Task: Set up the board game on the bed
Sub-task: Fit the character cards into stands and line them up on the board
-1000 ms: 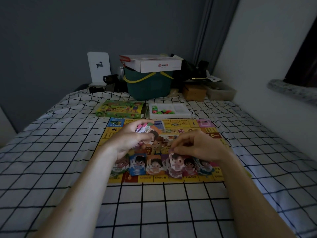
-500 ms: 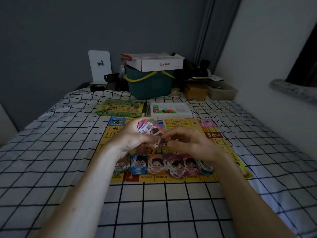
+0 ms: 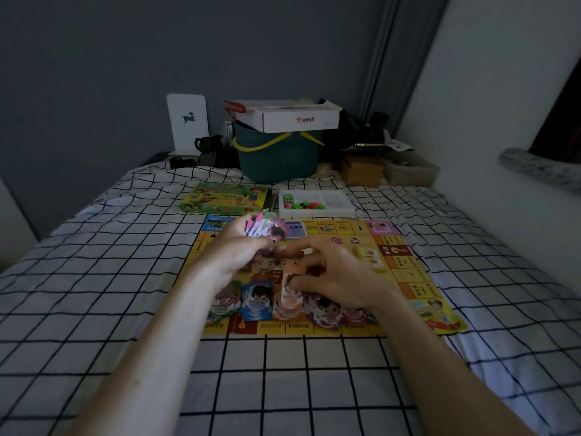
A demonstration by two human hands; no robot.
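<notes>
From the head view, your left hand (image 3: 234,250) grips a fanned stack of cards (image 3: 265,228), fingers curled round it, above the far-left part of the game board (image 3: 405,278). Your right hand (image 3: 333,278) is just right of it and nearer you, pinching a single orange card (image 3: 287,286) between thumb and fingertips; the card stands roughly upright, its long axis running near to far.

Directly under and just near of that card lies the orange pile (image 3: 287,305), third from the left in a row of sorted piles along the board's near edge: a green pile (image 3: 224,302), a blue pile (image 3: 257,302), the orange one, then a purple pile (image 3: 323,309), with more partly hidden under your right wrist. The move ahead looks like a short drop downward and toward you, so your right hand is the one placed for it; the left only needs to hold the stack steady.

The piles sit close side by side, so room left and right is tight; lay the card flat with its long axis matching the pile. Near of the row, only a thin strip of board remains before the checked bed (image 3: 125,309) sheet, which offers plenty of open room for your forearms.

At the far edge of the board sit the game box (image 3: 224,199) on the left and a white tray (image 3: 338,202) of coloured pieces on the right, both well apart from your hands.
</notes>
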